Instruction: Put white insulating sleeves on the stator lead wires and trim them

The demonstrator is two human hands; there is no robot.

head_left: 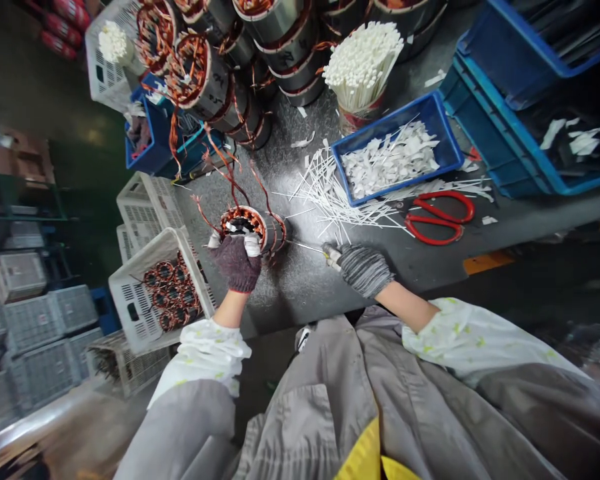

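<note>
A motor stator (pixel 275 233) with copper windings lies on its side on the grey metal table, loose braided copper leads trailing from it. My left hand (pixel 237 263), in a dark knitted glove with white wrappings at the fingertips, grips the rim of its near end. In a grey striped glove, my right hand (pixel 365 269) is closed around a thin tool with a straight metal shaft (pixel 305 247) and a yellowish handle end. The shaft points left and its tip reaches the stator's right side; whether it touches is too small to tell.
Red-handled scissors (pixel 437 219) lie right of scattered white sticks (pixel 325 190). A blue tray (pixel 399 190) holds white scraps. Behind stand a bundle of white rods (pixel 363 67) and stacked stators (pixel 285 40). Blue bins (pixel 505 127) are at right; a white crate (pixel 135 310) of wound parts is left.
</note>
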